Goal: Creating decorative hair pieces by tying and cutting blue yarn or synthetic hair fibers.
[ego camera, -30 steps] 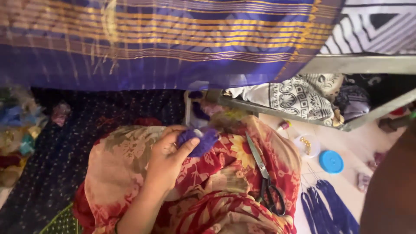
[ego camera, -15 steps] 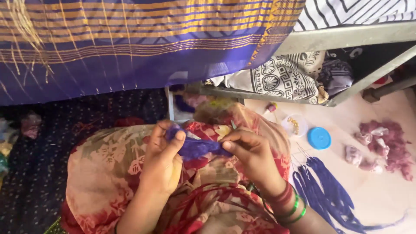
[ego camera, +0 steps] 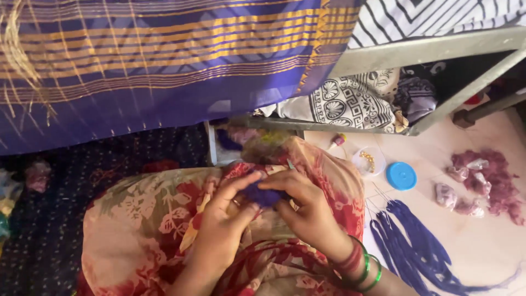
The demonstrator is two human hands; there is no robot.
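While both hands, left hand [ego camera: 222,222] and right hand [ego camera: 307,211], pinch one fuzzy purple yarn tuft [ego camera: 262,194] with closed fingers, one round blue lid [ego camera: 401,176] lies nearby.

Left hand [ego camera: 227,219] and right hand [ego camera: 304,211] meet, fingers pinched together.

My head-worn camera is the single view. It looks steeply down at close range onto my red floral-print fabric lap [ego camera: 164,219], facing forward toward the hanging blue gold-striped woven cloth [ego camera: 164,66] above.
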